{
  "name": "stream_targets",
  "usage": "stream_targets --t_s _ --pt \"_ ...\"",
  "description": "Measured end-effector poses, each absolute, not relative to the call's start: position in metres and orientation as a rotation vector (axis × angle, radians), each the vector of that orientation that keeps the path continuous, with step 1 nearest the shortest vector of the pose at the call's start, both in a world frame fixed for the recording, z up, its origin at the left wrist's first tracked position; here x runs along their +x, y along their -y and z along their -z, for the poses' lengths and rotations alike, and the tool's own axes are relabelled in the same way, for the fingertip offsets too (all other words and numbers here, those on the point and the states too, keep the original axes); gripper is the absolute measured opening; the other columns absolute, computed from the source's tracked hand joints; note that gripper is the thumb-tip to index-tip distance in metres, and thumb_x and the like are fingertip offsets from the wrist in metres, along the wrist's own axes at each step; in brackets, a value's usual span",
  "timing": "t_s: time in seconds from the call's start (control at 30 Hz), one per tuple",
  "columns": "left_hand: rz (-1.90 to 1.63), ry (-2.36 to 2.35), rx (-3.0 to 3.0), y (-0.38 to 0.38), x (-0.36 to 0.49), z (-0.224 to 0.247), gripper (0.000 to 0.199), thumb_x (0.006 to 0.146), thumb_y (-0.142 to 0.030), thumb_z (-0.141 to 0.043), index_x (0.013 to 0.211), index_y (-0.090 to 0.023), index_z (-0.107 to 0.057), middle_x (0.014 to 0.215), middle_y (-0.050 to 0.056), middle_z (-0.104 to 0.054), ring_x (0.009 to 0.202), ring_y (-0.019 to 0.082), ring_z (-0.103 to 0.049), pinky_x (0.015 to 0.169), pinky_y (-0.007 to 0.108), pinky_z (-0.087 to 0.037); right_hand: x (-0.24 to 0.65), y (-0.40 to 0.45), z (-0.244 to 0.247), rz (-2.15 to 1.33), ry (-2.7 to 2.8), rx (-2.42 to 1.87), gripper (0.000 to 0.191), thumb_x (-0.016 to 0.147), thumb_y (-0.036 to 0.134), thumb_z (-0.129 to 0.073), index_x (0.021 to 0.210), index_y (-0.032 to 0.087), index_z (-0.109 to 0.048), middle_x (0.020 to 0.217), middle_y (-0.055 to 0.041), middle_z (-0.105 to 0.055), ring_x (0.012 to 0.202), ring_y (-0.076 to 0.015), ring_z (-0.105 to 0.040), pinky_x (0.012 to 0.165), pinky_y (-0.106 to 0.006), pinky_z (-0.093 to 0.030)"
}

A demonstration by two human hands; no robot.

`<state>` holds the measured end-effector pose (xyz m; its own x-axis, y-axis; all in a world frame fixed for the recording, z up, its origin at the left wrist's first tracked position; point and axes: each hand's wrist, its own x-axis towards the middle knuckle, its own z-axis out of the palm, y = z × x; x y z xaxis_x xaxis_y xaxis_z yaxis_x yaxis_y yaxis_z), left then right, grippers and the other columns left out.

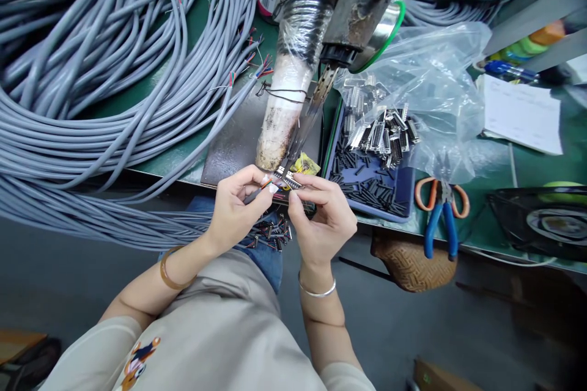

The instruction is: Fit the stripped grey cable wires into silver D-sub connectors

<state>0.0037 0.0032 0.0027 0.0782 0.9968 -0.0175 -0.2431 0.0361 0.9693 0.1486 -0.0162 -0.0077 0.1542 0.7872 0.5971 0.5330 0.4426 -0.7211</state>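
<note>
My left hand is closed in a pinch on the end of a grey cable, whose thin coloured wires show at the fingertips. Opposite it, my right hand pinches a small metal-and-black multi-pin connector. Wires and connector meet, or nearly so, right under the tip of a soldering tool that hangs from above; whether they touch is too small to tell. Below my hands, a bundle of grey cables lies across my lap, with connectors on its ends.
Grey cables cover the bench's left side. A blue tray holds black sleeves and loose connectors beside a plastic bag. Pliers and orange-handled scissors lie right of it. A taped duct and solder reel stand ahead.
</note>
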Motion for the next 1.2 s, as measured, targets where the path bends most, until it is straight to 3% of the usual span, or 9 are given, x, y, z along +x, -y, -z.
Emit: stream_targets --t_s 0.37,0.63,0.87,1.2 --pt "-1.193 -0.979 1.014 -0.005 0.002 -0.007 0.019 0.079 -0.020 -0.076 0.070 -0.017 -0.059 0.072 -0.002 -0.066 0.045 0.002 -0.041 0.042 0.017 -0.035 0.151 0.023 0.016 -0.196 1.581 -1.180 0.016 0.088 0.011 -0.071 0.094 0.025 -0.067 0.109 -0.0038 -0.080 0.096 -0.0191 -0.078 0.081 -0.035 -0.066" --pt "-1.193 -0.959 0.952 0.000 0.002 -0.004 0.019 0.080 -0.026 -0.079 0.077 -0.016 -0.063 0.069 -0.002 -0.066 0.045 0.003 -0.044 0.043 0.016 -0.037 0.148 0.022 0.012 -0.478 1.423 -1.237 0.010 0.089 0.013 -0.072 0.087 0.022 -0.068 0.099 -0.0035 -0.080 0.092 -0.0174 -0.078 0.078 -0.032 -0.065" --pt "-1.311 -1.051 0.967 0.002 0.009 0.000 0.025 0.082 -0.034 -0.079 0.078 -0.018 -0.060 0.074 0.001 -0.069 0.064 0.010 -0.065 0.062 0.019 -0.055 0.147 0.022 0.016 -0.299 1.511 -1.180 0.015 0.088 0.010 -0.073 0.091 0.024 -0.068 0.101 -0.0032 -0.080 0.092 -0.0183 -0.078 0.081 -0.036 -0.066" --pt "-1.377 -1.156 1.159 0.001 0.011 0.002 0.014 0.085 -0.023 -0.073 0.077 -0.018 -0.063 0.066 -0.003 -0.062 0.052 0.006 -0.049 0.050 0.017 -0.041 0.147 0.014 0.015 -0.167 1.565 -1.162 0.019 0.086 0.008 -0.075 0.093 0.025 -0.069 0.100 -0.0017 -0.081 0.089 -0.0168 -0.078 0.079 -0.034 -0.066"
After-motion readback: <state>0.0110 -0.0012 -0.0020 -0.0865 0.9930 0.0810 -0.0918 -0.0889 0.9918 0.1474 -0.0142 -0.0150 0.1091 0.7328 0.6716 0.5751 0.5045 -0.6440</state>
